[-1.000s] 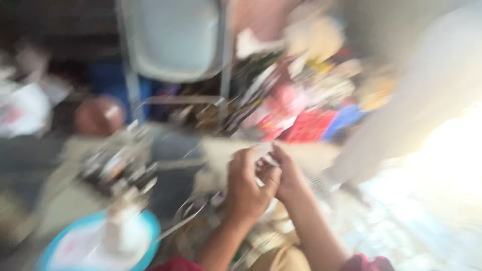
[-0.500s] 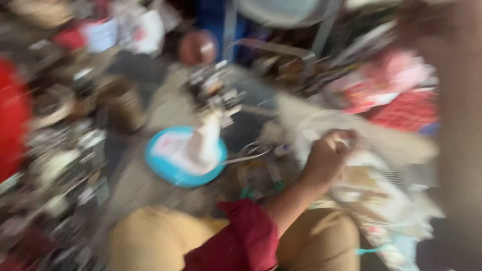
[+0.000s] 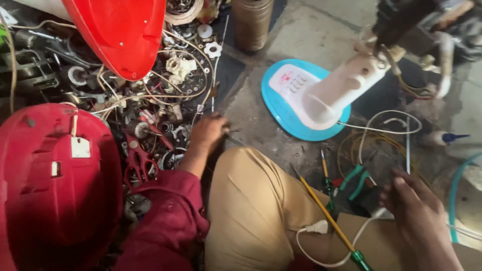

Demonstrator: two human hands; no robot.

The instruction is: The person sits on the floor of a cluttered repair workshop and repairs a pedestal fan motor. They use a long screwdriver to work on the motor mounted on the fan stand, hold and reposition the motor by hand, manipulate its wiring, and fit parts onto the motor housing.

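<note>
**Left hand reached into a heap of parts, right hand closed on a thin wire**

The left hand [image 3: 210,131] is stretched out to the edge of a heap of small parts [image 3: 150,100], where washers, wires and bits of metal are spread over the floor. Its fingers are curled down onto something thin and dark at the heap's edge; whether that piece is actually gripped cannot be told. The right hand [image 3: 415,211] is held low at the right, well apart from the left, with its fingers pinched together on a thin wire [image 3: 401,150] that runs up from them.

Between the two hands a bent knee in tan trousers [image 3: 256,211] is seen. Across it a white cable with a plug [image 3: 317,229] is draped, and a long yellow screwdriver with a green handle [image 3: 329,218] is laid slantwise over the leg. Just beyond the knee, green-handled pliers [image 3: 354,180] are lying on the floor near the right hand.

Further off, a blue and white fan base [image 3: 301,100] is set on the concrete, with a white stem rising from it. Red plastic housings [image 3: 55,185] are placed at the left, one near and one above it. Red-handled scissors [image 3: 138,163] are lying beside the left forearm.
</note>
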